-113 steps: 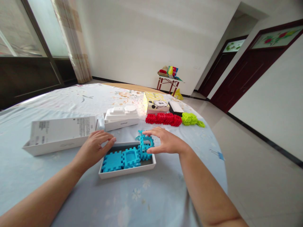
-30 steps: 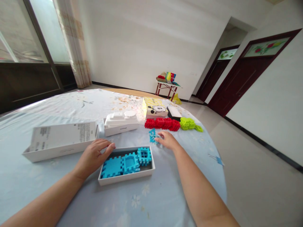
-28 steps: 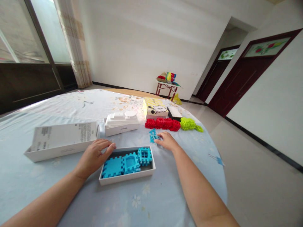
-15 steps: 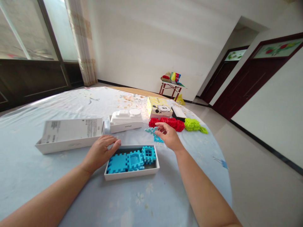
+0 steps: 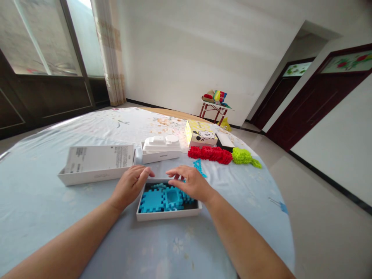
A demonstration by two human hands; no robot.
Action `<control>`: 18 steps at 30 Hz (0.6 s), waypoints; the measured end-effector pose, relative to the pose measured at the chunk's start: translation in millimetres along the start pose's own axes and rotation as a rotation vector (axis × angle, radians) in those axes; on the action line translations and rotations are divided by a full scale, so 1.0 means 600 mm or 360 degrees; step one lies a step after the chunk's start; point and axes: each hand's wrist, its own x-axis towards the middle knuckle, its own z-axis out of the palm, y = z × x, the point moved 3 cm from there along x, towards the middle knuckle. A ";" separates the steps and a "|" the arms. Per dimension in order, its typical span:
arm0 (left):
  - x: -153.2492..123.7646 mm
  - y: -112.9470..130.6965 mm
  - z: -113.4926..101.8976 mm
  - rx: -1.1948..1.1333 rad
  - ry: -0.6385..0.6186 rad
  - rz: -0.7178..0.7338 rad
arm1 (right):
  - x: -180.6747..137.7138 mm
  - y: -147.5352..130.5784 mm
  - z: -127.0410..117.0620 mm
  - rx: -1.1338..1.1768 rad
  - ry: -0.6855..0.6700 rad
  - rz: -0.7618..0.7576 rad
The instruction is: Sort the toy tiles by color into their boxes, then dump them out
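A white open box (image 5: 169, 215) stands in front of me, holding several blue interlocking toy tiles (image 5: 153, 200), one with a square recess. My left hand (image 5: 132, 183) rests by the box's far left corner, thumb stretched out and fingers loosely bent, with no object seen in it. Over the box's right half hovers my right hand (image 5: 190, 181), thumb and fingers apart and nothing visible between them; it hides part of the tiles below. A paler blue piece (image 5: 158, 186) lies along the inside of the far wall. More blue pieces (image 5: 200, 168) lie on the cloth beyond my right hand.
To the left sits a long white box (image 5: 95, 175) with a printed panel. Behind are a white box with a moulded insert (image 5: 161, 155), a yellow cartoon box (image 5: 201, 133), red linked pieces (image 5: 209, 154) and lime-green ones (image 5: 244, 156). A floral cloth (image 5: 110, 128) covers the round table.
My right hand has come left and nearer, from the loose blue pieces to above the box, and let go of the pale blue piece, now inside. The view has shifted slightly.
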 end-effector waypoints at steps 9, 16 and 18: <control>-0.001 -0.005 0.006 -0.0026 -0.0012 0.0019 | -0.037 0.147 -0.105 -0.0313 0.0403 0.0655; 0.001 -0.003 0.007 -0.0015 -0.0030 0.0051 | -0.067 0.213 -0.095 -0.0541 0.0037 0.0967; 0.001 -0.002 0.007 -0.0009 -0.0038 0.0060 | -0.067 0.216 -0.089 -0.0566 -0.0023 0.0967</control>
